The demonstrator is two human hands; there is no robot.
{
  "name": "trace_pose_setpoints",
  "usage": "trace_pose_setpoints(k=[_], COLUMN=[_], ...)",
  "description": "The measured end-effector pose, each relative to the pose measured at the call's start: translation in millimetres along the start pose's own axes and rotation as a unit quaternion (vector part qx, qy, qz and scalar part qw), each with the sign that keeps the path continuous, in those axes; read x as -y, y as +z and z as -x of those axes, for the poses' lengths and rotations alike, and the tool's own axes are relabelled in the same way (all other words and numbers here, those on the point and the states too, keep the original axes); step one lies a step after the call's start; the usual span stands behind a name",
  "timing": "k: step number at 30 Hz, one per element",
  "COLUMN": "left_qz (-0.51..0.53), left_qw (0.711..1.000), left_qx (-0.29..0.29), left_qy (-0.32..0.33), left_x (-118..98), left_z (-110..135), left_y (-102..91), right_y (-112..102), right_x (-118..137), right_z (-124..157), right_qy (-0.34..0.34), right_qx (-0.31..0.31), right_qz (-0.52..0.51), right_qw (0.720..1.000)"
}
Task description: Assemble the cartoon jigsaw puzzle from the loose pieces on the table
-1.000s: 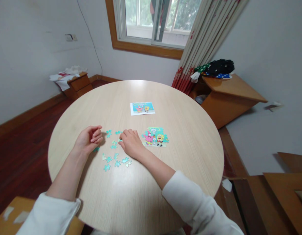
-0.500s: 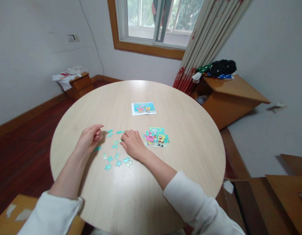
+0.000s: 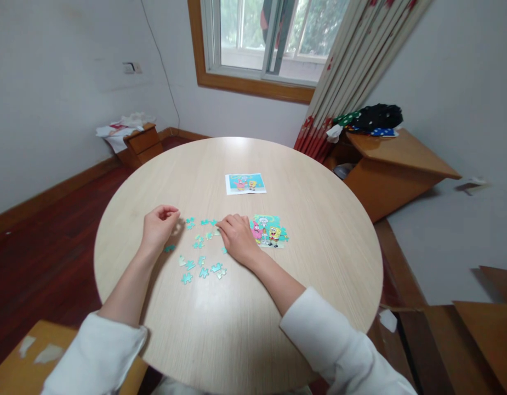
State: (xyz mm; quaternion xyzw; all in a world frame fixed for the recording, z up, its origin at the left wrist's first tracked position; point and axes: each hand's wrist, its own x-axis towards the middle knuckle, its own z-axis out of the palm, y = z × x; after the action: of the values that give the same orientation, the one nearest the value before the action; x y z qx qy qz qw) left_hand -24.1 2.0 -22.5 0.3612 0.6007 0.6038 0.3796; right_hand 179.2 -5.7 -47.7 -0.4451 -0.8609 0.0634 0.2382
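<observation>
My left hand (image 3: 160,226) hovers over the left of the table with thumb and fingers pinched together; whatever may be between them is too small to make out. Just right of its fingertips lies a small group of teal puzzle pieces (image 3: 189,223). My right hand (image 3: 239,237) rests palm down, fingers curled, its fingertips by the piece (image 3: 213,223) at the edge of the loose ones; what it grips is hidden. Partly covered by that hand is the joined cartoon puzzle (image 3: 273,231). More loose pieces (image 3: 204,272) lie nearer me.
A printed reference picture (image 3: 245,184) lies beyond the puzzle on the round table (image 3: 253,329). Against the right wall a tilted wooden cabinet (image 3: 401,164) carries cloths. A small wooden cabinet (image 3: 144,144) stands at the far left, and a cardboard box (image 3: 15,367) sits at lower left.
My right hand has slid a little right, toward the joined puzzle, uncovering several pieces. My left fingers have drawn together into a pinch. The whole view has shifted slightly.
</observation>
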Motion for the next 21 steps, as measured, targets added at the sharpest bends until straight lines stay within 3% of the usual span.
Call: trace_pose_setpoints(k=[10,16,21], left_qz=[-0.079,-0.15,-0.154], left_qw=[0.995,0.987,0.987], left_qx=[0.051,0.02,0.002], left_qy=[0.043,0.058,0.045], left_x=[7,20,18], left_z=[-1,-11,-10], left_y=[0.2,-3.9,-2.4], right_y=[-12,-15,-19], right_x=[-14,-22,-32], right_z=[3,8,13], right_qy=[0.048,0.071,0.091], right_qx=[-0.059,-0.068,-0.079], right_qz=[0.01,0.021,0.019], right_qw=[0.997,0.995,0.993])
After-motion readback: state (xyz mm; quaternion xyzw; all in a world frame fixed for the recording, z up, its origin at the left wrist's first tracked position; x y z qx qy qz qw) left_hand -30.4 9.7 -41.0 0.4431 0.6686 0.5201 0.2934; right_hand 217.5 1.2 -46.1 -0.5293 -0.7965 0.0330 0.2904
